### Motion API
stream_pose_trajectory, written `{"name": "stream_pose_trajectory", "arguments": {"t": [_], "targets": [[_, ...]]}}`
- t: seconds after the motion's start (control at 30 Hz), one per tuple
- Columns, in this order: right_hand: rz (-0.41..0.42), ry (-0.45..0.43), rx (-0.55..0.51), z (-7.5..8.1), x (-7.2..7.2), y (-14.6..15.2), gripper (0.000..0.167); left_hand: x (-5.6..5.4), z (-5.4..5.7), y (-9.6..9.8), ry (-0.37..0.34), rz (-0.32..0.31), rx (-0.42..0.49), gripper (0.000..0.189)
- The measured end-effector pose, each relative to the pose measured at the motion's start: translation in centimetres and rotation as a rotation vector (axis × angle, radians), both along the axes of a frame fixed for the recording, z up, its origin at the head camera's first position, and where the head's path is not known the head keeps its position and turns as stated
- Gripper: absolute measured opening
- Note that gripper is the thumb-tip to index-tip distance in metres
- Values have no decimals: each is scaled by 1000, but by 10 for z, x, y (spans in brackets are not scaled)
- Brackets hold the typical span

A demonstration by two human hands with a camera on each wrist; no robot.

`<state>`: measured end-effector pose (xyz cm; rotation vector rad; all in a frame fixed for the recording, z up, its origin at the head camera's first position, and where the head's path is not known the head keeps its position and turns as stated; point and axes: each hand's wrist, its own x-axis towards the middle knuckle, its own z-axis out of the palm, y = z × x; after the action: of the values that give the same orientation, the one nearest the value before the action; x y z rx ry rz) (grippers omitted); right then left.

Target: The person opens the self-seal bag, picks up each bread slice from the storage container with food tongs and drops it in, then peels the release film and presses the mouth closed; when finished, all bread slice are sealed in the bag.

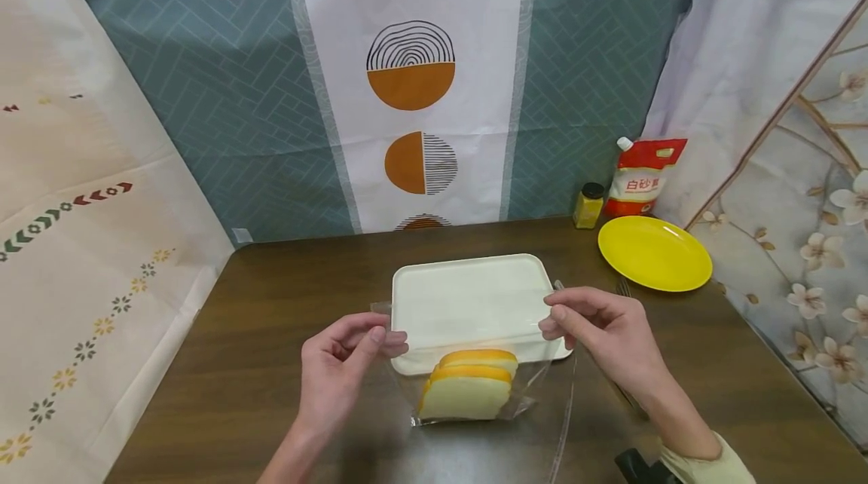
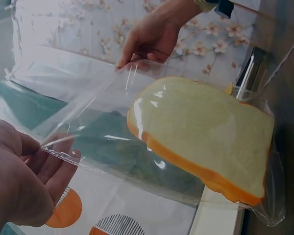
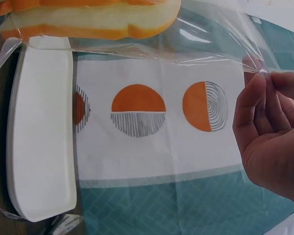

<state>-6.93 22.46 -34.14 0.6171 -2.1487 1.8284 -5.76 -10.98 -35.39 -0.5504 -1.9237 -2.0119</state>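
A clear plastic bag [image 2: 108, 137] hangs stretched between both hands, with slices of bread [image 1: 469, 396] standing at its bottom. My left hand [image 1: 342, 363] pinches one upper corner of the bag between thumb and fingers. At the opposite upper corner, my right hand [image 1: 606, 329] pinches the film the same way, seen closely in the right wrist view. The bread is pale with an orange crust, and its slices lean against one another. Just behind the bag lies a white rectangular tray [image 1: 468, 280] on the table, partly seen through the film.
On the right stand a yellow oval plate [image 1: 654, 254], a yellow jar with a black lid [image 1: 588, 205] and a red-and-white pouch [image 1: 643, 179]. A fork [image 1: 623, 288] lies partly behind my right hand on the brown table [image 1: 271, 363]. Patterned cloths hang around the table.
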Motion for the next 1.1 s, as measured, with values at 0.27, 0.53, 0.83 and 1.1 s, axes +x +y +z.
{"name": "stream_pose_trajectory", "arguments": {"t": [0.27, 0.53, 0.83, 1.1], "targets": [[50, -29, -67, -4, -3, 3, 19, -3, -2, -1, 2, -46, 15, 16], [127, -42, -100, -7, -4, 6, 20, -3, -5, -1, -9, -43, 28, 13], [126, -26, -26, -9, -5, 10, 16, -6, -8, 0, 35, -77, 50, 8], [74, 38, 63, -8, 0, 10, 21, -8, -10, -2, 75, -86, -12, 9]]}}
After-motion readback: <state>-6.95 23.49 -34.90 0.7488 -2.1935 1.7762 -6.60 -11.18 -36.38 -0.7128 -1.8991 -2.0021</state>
